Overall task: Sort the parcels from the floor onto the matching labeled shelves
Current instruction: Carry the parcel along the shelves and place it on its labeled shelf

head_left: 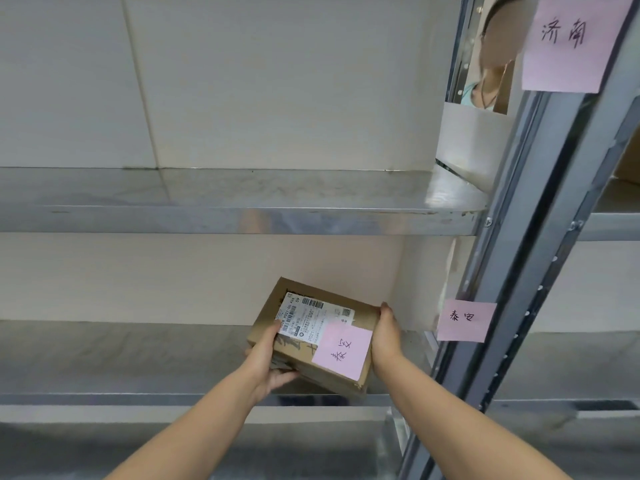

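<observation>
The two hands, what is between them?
In the head view, a cardboard parcel with a pink note sits between the left hand and right hand.

The left hand is covering part of the white label on the cardboard box, its print is too small to read, and both arms are running off the bottom edge.

Steel shelf, parcel above

Brown parcel, pink 泰安 note, tilted over lower shelf beside matching shelf label.
</observation>
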Demonstrator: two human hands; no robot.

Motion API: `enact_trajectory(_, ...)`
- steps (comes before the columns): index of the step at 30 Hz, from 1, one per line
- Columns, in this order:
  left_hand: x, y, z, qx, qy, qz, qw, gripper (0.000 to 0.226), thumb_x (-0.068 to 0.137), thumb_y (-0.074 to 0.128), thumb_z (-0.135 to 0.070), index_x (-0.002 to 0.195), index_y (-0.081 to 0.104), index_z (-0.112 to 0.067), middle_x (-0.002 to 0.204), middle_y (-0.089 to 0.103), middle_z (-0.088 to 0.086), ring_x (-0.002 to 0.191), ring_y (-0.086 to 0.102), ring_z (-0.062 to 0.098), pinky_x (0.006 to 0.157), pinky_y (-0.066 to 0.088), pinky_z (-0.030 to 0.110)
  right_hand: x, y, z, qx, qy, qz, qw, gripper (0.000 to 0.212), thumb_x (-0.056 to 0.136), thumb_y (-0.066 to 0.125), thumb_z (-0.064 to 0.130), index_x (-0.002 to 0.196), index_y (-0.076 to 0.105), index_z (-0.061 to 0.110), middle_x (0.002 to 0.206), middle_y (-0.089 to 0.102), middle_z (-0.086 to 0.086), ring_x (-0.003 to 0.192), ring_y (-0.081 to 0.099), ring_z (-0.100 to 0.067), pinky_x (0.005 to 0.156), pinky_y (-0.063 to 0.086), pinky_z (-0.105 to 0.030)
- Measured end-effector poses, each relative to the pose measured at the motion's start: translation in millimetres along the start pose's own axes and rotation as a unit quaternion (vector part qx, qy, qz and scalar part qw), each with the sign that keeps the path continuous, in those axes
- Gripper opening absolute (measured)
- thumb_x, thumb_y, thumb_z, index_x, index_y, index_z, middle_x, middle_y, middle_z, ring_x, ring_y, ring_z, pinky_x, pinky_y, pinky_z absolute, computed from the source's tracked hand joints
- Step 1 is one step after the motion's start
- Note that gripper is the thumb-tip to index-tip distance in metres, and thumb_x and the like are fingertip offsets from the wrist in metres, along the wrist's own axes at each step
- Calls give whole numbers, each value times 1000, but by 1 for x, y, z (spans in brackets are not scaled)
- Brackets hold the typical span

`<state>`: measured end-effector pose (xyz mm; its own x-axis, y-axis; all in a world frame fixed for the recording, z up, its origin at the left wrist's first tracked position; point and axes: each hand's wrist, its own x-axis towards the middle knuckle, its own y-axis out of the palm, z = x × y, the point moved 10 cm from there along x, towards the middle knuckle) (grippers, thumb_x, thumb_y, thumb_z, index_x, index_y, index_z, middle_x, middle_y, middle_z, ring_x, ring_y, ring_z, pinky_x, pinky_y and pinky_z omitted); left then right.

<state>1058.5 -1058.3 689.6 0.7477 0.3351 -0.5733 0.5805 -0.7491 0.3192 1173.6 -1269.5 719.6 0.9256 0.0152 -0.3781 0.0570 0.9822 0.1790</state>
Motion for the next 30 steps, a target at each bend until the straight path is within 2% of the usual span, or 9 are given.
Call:
enact_trajectory(5,9,-1,11,-28,-24,-16,999,76,71,73,-51,133,43,-18,122,60,21,100,65,39,59,59,48,0,4,-11,45,47,18,998,52,90,30,52,113,51,11,102,67,-21,85,65,-33,66,49,-33)
enact_trajectory(7,11,5,16,-38,-41,-9,998,90,56,81,-53,131,45,-20,123,60,21,99,66,42,68,57,53,4,-5,-6,19,29,3,999,46,94,30,45,121,45,11,109,65,-22,91,64,-35,70,52,-37)
enact_trajectory(10,13,2,12,93,-15,-27,995,91,60,71,-67,134,45,-20,126,60,13,100,61,26,90,45,43,14,-10,-11,4,51,21,998,52,92,30,50,124,49,14,106,68,-19,93,67,-36,77,54,-41)
enact_trajectory(14,21,1,14,199,4,-32,979,83,71,58,-70,137,44,-21,138,49,8,116,44,23,108,26,41,18,-22,-11,-11,68,46,997,53,97,26,50,104,63,14,81,72,-10,74,65,-27,58,47,-31)
enact_trajectory(17,18,7,14,227,3,-11,974,79,71,64,-64,132,46,-16,135,50,8,115,45,23,107,28,39,21,-34,-6,-18,55,29,998,51,98,26,48,109,62,15,85,69,-10,75,64,-26,60,47,-31)
enact_trajectory(20,17,8,17,244,-5,-2,970,103,46,76,-64,130,40,-15,123,58,11,110,55,25,101,42,39,27,-44,-12,-7,59,24,998,46,99,25,46,110,60,20,89,68,-6,77,62,-23,64,46,-30)
enact_trajectory(23,18,21,18,269,19,44,962,86,64,72,-56,134,34,-24,127,56,8,117,52,26,105,38,42,23,-53,-16,-5,64,20,998,46,100,24,45,96,62,19,83,68,-7,74,62,-24,63,47,-30)
enact_trajectory(26,15,42,15,249,42,97,963,70,73,65,-54,134,42,-29,122,62,1,115,55,21,109,38,41,22,-63,-27,5,87,4,996,46,99,26,46,85,62,21,78,68,-9,71,63,-24,61,47,-30)
enact_trajectory(30,19,59,11,184,44,118,975,47,90,52,-49,131,47,-26,117,68,7,108,62,24,97,47,40,23,-69,-34,32,84,-4,996,47,98,27,48,100,63,17,87,70,-11,79,65,-26,71,52,-34)
